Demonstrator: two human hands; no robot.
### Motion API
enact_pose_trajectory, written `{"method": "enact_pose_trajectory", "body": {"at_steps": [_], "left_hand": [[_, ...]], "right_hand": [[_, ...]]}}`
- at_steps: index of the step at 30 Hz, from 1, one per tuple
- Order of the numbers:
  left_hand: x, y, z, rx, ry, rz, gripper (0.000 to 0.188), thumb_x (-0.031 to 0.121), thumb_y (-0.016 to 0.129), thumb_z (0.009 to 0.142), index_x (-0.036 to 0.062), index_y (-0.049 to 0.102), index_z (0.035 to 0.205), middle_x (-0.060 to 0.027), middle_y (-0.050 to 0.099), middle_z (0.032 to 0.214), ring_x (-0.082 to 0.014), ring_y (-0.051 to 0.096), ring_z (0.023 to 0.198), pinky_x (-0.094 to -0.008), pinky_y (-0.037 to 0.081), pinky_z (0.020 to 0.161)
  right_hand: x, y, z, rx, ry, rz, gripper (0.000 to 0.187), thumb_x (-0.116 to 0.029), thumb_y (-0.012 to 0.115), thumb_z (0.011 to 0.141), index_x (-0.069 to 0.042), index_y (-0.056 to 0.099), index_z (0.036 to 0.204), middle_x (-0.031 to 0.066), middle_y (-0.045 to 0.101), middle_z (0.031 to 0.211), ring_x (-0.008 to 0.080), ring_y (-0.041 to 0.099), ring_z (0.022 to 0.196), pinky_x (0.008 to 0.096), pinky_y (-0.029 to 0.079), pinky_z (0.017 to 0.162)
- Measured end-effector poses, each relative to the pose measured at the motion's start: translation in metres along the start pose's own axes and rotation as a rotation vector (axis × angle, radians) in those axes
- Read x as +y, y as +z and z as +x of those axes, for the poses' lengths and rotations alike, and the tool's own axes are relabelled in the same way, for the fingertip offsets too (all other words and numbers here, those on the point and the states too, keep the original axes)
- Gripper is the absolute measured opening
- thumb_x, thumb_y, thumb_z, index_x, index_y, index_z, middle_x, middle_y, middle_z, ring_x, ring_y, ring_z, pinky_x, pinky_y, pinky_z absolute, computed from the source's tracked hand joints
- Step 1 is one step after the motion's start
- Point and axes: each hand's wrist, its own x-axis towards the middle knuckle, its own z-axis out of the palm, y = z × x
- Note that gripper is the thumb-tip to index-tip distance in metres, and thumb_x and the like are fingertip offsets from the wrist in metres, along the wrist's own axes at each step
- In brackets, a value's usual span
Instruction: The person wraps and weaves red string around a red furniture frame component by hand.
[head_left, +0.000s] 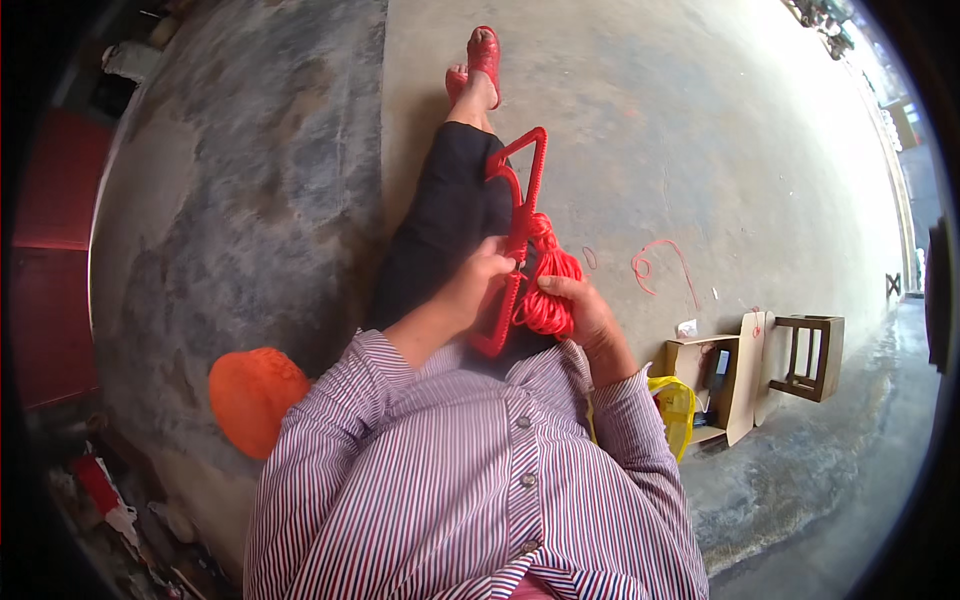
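Above my lap, my left hand (480,282) is closed on a red angular frame (537,165) whose bars look wrapped in cord. One end of the frame points up past my knees, and its lower corner sits near my shirt hem. My right hand (583,303) is closed on a hank of red cord (556,272) right beside the frame. The hank is bunched at its top, with many loops hanging below. Both thumbs lie on top, while most of the fingers are hidden behind the frame and the cord.
Loose red cord (645,265) lies on the concrete floor to my right. Farther right are an open cardboard box (705,345), a yellow plastic bag (675,405) and a small wooden stool (822,358). An orange round thing (255,400) lies at my left.
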Motion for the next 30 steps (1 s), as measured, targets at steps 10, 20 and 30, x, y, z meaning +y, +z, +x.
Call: {"method": "enact_pose_trajectory", "body": {"at_steps": [10,20,30], "left_hand": [[-0.015,-0.020,0.017,0.003,-0.128,-0.028,0.023,0.009,0.049,0.083,0.0040,0.055,0.105,-0.0039,0.059,0.086,-0.0120,0.055,0.073,-0.0242,0.046,0.071],[0.005,-0.002,-0.006,0.317,0.477,0.859,0.038,0.018,0.059,0.083,-0.0016,0.053,0.115,-0.0145,0.051,0.115,-0.0244,0.052,0.106,-0.0344,0.042,0.094],[0.060,0.049,-0.052,-0.344,0.127,-0.186,0.039,0.022,0.065,0.090,0.0031,0.053,0.122,-0.0104,0.062,0.107,-0.0198,0.061,0.097,-0.0360,0.047,0.094]], "right_hand": [[-0.024,-0.010,-0.055,0.243,-0.281,-0.284,0.021,-0.009,0.064,0.079,-0.004,0.054,0.097,0.0021,0.056,0.077,0.0124,0.056,0.065,0.0266,0.047,0.059],[-0.024,-0.060,-0.065,0.550,-0.443,-0.341,0.022,-0.012,0.058,0.083,-0.001,0.057,0.102,0.0037,0.060,0.079,0.0132,0.059,0.069,0.0267,0.048,0.063],[0.011,-0.003,-0.039,-0.500,-0.013,-0.037,0.067,-0.032,0.069,0.082,-0.003,0.041,0.135,0.0073,0.064,0.094,0.0190,0.063,0.080,0.0291,0.050,0.070]]}}
